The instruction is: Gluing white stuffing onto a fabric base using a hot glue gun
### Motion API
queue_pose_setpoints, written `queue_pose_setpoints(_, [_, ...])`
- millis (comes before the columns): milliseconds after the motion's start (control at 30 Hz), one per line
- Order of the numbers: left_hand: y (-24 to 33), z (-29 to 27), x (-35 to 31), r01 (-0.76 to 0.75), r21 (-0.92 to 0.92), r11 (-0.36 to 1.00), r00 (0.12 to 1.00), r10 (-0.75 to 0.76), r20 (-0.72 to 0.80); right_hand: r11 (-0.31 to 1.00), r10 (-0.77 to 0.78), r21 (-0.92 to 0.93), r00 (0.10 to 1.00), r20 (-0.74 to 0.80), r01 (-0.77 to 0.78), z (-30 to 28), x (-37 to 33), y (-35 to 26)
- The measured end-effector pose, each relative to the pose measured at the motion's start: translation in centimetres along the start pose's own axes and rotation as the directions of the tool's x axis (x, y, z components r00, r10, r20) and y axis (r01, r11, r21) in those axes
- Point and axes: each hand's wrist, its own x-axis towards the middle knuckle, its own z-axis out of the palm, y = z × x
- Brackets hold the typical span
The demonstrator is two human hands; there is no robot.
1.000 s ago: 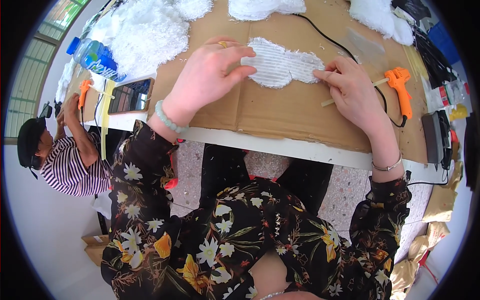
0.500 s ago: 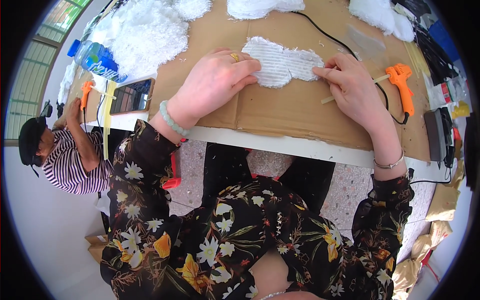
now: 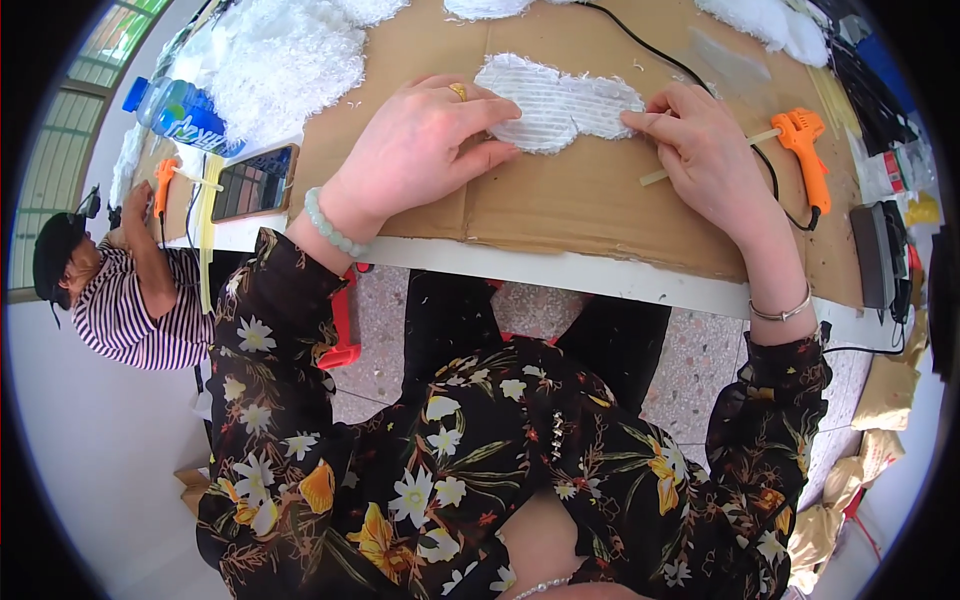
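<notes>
A ragged-edged piece of white ribbed fabric (image 3: 565,103) lies on the brown cardboard covering the table. At its left end is my left hand (image 3: 425,145), the index fingertip touching the edge while the thumb is spread apart below. My right hand (image 3: 705,155) pinches the piece's right corner between thumb and index finger. Under that hand runs a pale glue stick, its far end fitted in an orange glue gun (image 3: 803,160) to the right.
Fluffy white material (image 3: 290,80) is heaped at the back left, near a blue-labelled bottle (image 3: 185,115) and a phone (image 3: 256,183). A black cable (image 3: 650,45) crosses the cardboard. A co-worker in a striped shirt (image 3: 135,310) sits at the left, beside another orange glue gun (image 3: 163,187).
My left thumb has spread away from the index finger, releasing the fabric's left end. My right hand still pinches the right corner. The whole view has shifted slightly.
</notes>
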Motion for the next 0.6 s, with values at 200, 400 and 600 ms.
queue_pose_setpoints(200, [0.7,0.1,1.1,-0.123,0.122,0.985,0.991,0.127,-0.031,1.0,0.003,-0.003,1.0,0.005,-0.003,0.0,0.1,0.0])
queue_pose_setpoints(400, [2.0,1.2,1.7,-0.115,-0.03,0.993,0.99,0.112,-0.089,1.0,-0.001,-0.013,1.0,0.004,0.001,0.0,0.1,-0.1])
queue_pose_setpoints(600, [2.5,1.7,1.5,-0.124,-0.029,0.992,0.992,0.124,-0.018,0.999,0.023,-0.03,0.999,0.023,-0.022,0.1,-0.1,-0.1])
